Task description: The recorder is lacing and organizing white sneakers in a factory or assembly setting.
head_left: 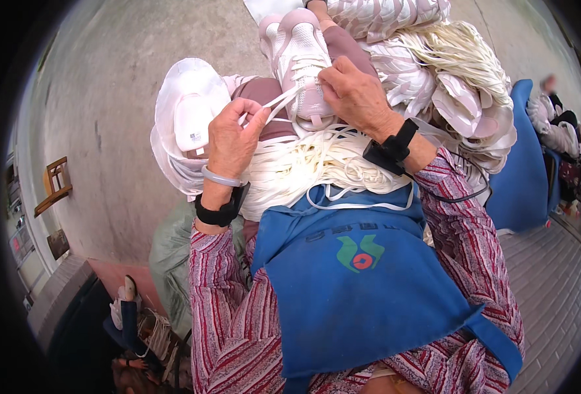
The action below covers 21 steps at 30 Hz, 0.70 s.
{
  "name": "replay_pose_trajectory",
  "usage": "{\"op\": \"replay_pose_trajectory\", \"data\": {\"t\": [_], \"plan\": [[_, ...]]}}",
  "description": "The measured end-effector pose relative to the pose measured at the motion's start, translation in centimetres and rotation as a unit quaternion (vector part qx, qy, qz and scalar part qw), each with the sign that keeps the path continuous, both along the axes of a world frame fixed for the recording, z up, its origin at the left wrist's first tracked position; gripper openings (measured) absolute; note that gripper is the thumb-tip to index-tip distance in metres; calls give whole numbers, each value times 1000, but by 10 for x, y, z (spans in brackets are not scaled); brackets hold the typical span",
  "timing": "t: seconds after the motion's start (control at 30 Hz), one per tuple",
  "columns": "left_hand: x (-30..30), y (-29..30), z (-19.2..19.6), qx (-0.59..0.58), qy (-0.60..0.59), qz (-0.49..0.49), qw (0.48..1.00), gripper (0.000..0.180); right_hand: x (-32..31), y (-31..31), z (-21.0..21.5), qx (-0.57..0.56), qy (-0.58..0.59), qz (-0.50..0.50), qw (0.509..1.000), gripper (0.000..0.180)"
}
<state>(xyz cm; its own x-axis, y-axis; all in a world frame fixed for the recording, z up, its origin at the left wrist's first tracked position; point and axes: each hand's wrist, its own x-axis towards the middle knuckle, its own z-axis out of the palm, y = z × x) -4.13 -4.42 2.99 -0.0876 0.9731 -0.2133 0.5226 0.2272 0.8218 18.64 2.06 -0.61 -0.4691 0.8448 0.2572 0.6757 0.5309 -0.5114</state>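
Note:
A white and pale-pink shoe upper lies across my lap, toe away from me, with lacing across its front. My left hand is closed in a pinch on a white shoelace, which stretches over to the upper's lacing. At the right edge of that upper, my right hand has its fingers bent and pressed against it; whether a lace is also between them I cannot tell. A heap of loose cream-white laces covers my lap below both hands, on top of a blue apron.
More nested white-pink uppers stand beside my left hand. To the right are stacked uppers under a hank of laces. Beyond stands a blue chair. A pale green sack sits lower left; other people show at both sides.

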Motion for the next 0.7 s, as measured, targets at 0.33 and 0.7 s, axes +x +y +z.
{"op": "replay_pose_trajectory", "data": {"t": [0.33, 0.7], "plan": [[40, 47, -34, 165, 130, -146, 967, 16, -1, 8, -7, 3, 18, 22, 1000, 10], [39, 40, -21, 260, 348, -239, 868, 8, 4, 8, -8, 77, -2, 119, 990, 7]]}}
